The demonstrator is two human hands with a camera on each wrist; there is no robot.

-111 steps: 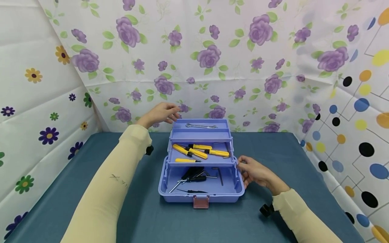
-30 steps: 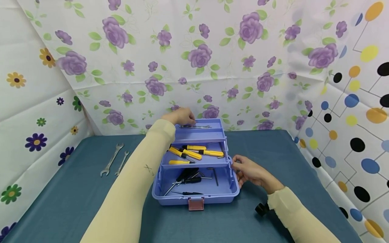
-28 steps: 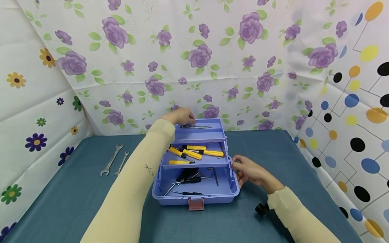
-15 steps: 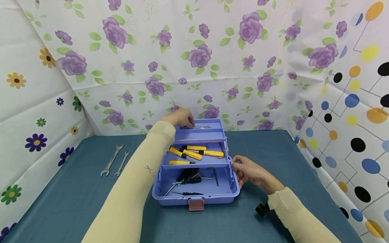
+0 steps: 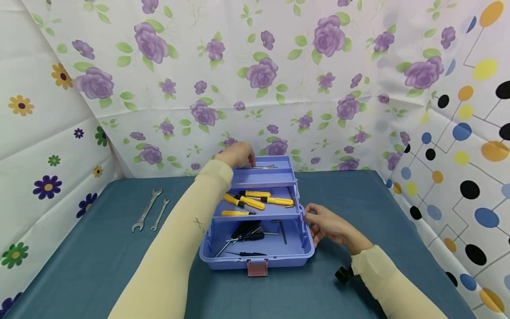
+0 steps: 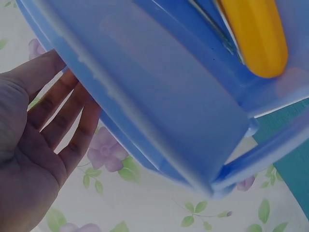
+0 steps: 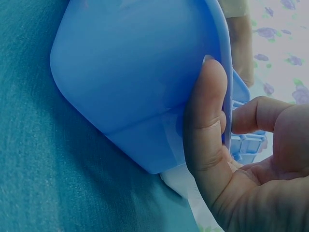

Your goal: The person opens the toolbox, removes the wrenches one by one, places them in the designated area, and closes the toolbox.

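Observation:
A blue-purple toolbox [image 5: 223, 264] stands unfolded in tiers, facing me. My left hand [image 5: 238, 154] reaches over the left end of the top tray [image 5: 263, 178], fingertips down at a silver wrench [image 5: 266, 167] lying there. From the left wrist, the left hand's fingers [image 6: 63, 113] pass behind the tray's edge, so their tips are hidden and I cannot tell whether they grip the wrench. My right hand [image 5: 328, 225] holds the toolbox's right rim. Seen from the right wrist, its thumb [image 7: 207, 111] lies along the outer wall, with the other fingers across the rim.
Two open-ended wrenches [image 5: 148, 208] lie on the teal cloth, left of the box. Several yellow-handled screwdrivers [image 5: 279, 201] fill the middle tray. Black-handled tools [image 5: 251, 236] and hex keys [image 5: 282, 232] lie in the base. A reddish latch [image 5: 257, 268] hangs in front.
Since the oldest frame, my left hand has moved from beside the top tray to over it. Lately it has shifted only slightly, fingertips a bit lower. The right hand stays on the rim.

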